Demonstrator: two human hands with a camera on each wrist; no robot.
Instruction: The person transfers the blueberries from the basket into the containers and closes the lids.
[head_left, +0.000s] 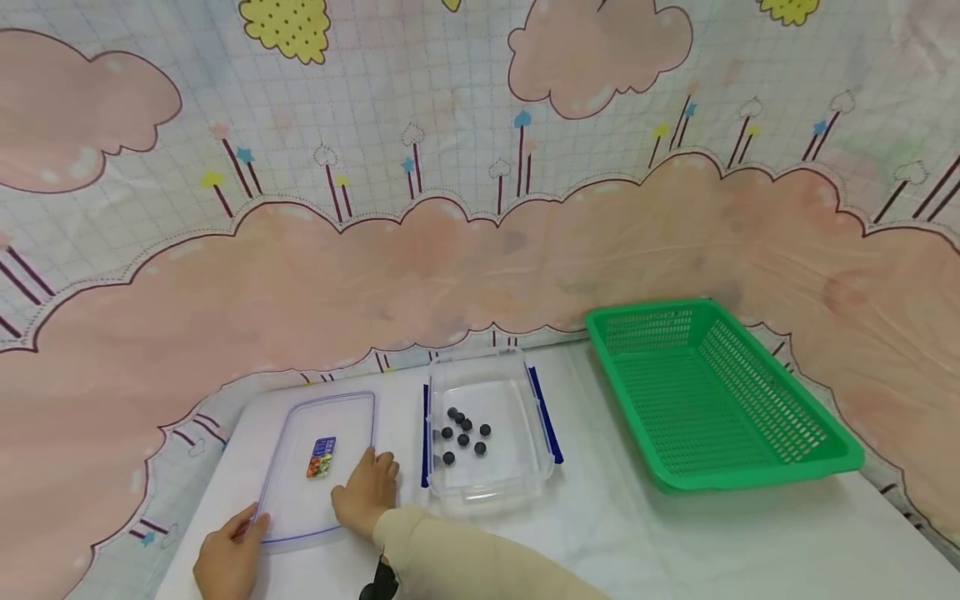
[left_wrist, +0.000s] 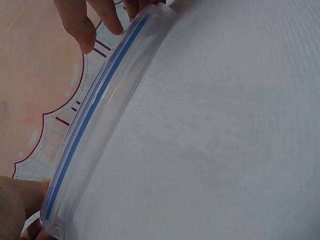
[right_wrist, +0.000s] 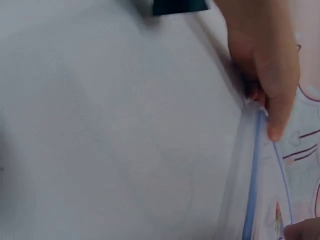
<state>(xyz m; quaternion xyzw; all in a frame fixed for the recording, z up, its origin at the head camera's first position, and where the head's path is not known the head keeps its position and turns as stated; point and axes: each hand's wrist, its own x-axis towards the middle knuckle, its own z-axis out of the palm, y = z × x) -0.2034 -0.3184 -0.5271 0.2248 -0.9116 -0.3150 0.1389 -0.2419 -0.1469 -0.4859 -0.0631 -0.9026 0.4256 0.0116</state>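
Observation:
A clear rectangular lid [head_left: 288, 508] with a blue seal and a small colourful label [head_left: 321, 457] lies at the left of the white table. My left hand [head_left: 228, 554] pinches its near left corner between thumb and fingers. On the right side of the lid my right hand [head_left: 369, 492] grips the rim, fingers bent over the edge. The blue-lined rim [left_wrist: 92, 107] runs between the two hands in the left wrist view. To the right stands a clear box [head_left: 510, 400] with blue side clips, holding several small black balls [head_left: 463, 440].
A green slotted basket [head_left: 693, 400] stands at the right of the table. Behind the table hangs a cloth [head_left: 450, 275] printed with clouds. The white table [head_left: 592, 533] shows between the box and the basket.

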